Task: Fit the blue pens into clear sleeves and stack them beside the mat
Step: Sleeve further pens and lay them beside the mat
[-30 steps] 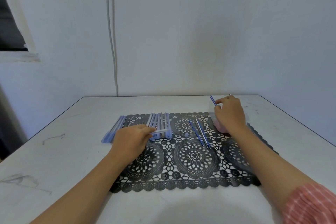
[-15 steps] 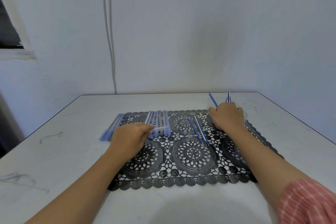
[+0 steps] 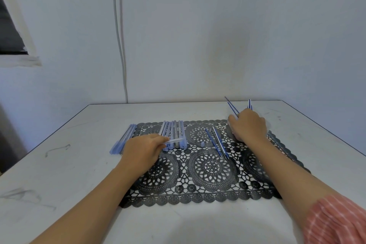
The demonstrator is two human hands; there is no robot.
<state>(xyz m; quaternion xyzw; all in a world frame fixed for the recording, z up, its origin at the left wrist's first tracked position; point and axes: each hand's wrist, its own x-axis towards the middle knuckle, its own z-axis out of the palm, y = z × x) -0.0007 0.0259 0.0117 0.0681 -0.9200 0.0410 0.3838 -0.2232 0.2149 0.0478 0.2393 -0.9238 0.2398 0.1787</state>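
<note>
A scuffed white table (image 3: 79, 164) stands before a pale wall (image 3: 217, 45); a cable (image 3: 120, 45) runs down beside a dark window (image 3: 10, 39).

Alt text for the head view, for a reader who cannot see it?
A person's left hand pinches a clear sleeve while the right hand grips several thin blue pens over a black lace mat on a white table. Two loose pens lie mid-mat; a sleeved stack lies beside its left edge.
</note>
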